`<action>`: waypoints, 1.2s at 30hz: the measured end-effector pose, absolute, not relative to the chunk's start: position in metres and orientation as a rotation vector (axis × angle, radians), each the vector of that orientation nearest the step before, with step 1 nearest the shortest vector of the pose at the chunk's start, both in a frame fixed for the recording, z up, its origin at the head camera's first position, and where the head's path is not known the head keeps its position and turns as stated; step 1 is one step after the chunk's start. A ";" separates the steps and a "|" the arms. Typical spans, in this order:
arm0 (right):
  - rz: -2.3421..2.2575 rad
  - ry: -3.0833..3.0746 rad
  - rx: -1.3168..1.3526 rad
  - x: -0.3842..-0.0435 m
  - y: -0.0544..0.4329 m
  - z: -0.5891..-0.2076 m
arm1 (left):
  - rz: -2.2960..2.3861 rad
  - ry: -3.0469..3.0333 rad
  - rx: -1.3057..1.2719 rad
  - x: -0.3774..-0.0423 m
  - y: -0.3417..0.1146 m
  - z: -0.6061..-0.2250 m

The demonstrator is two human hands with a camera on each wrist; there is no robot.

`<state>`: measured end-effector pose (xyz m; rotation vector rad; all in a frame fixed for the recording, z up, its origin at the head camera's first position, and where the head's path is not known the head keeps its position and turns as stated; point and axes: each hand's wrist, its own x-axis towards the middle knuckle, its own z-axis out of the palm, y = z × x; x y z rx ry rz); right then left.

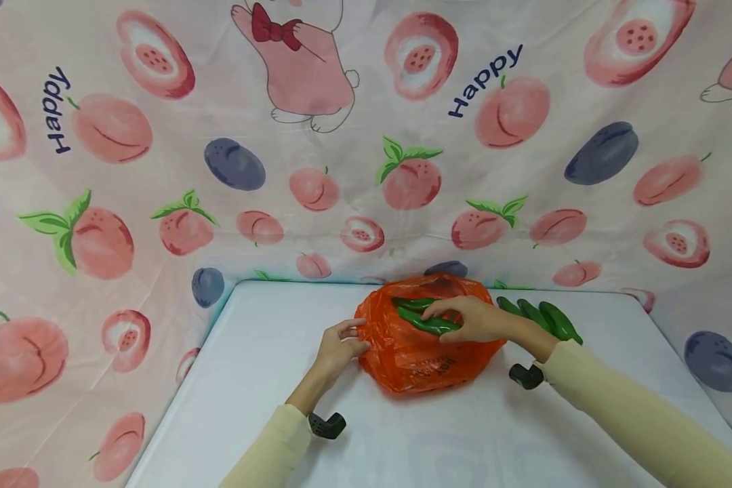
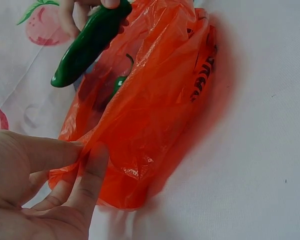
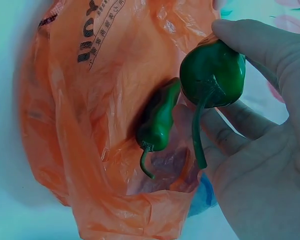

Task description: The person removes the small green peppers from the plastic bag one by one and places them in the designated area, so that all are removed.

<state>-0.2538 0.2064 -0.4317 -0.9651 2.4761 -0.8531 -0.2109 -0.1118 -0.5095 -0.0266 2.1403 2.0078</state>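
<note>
An orange plastic bag [image 1: 402,369] lies on the white table with its mouth open. My left hand [image 1: 339,349] pinches the bag's rim at its left side, thumb and fingers [image 2: 90,185] meeting on the thin film in the left wrist view. Above the mouth, my right hand [image 1: 478,318] grips a glossy green pepper [image 1: 425,321]; its curved stem and round end show in the right wrist view. A second green pepper [image 3: 157,120] lies inside the bag. To the right of the bag, several more green peppers [image 1: 560,321] lie side by side, partly behind my right forearm.
The white table [image 1: 250,359] extends around the bag. A fruit-printed cloth [image 1: 354,176] hangs behind it and along both sides. A small black device [image 1: 327,425] sits at my left wrist and another [image 1: 526,376] at my right.
</note>
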 end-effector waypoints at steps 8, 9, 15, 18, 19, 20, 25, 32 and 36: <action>-0.860 2.479 -1.045 -0.249 0.213 -0.432 | 2.027 2.139 -0.026 -0.212 -0.112 -0.515; -0.866 2.477 -1.051 -0.248 0.214 -0.432 | 2.027 2.138 -0.026 -0.212 -0.112 -0.515; -0.897 2.500 -1.053 -0.240 0.224 -0.431 | 2.024 2.133 -0.029 -0.211 -0.112 -0.513; -0.915 2.513 -1.041 -0.234 0.230 -0.430 | 2.012 2.146 -0.028 -0.211 -0.113 -0.513; -0.927 2.515 -1.036 -0.232 0.232 -0.429 | 2.011 2.150 -0.029 -0.210 -0.113 -0.513; -0.939 2.515 -1.028 -0.230 0.235 -0.428 | 2.008 2.155 -0.031 -0.210 -0.113 -0.513; -0.969 2.537 -1.000 -0.220 0.248 -0.428 | 2.009 2.160 -0.038 -0.211 -0.111 -0.512; -0.981 2.603 -0.970 -0.208 0.267 -0.433 | 1.998 2.144 -0.046 -0.206 -0.109 -0.496; -1.002 2.623 -0.981 -0.201 0.277 -0.434 | 1.989 2.144 -0.048 -0.201 -0.108 -0.486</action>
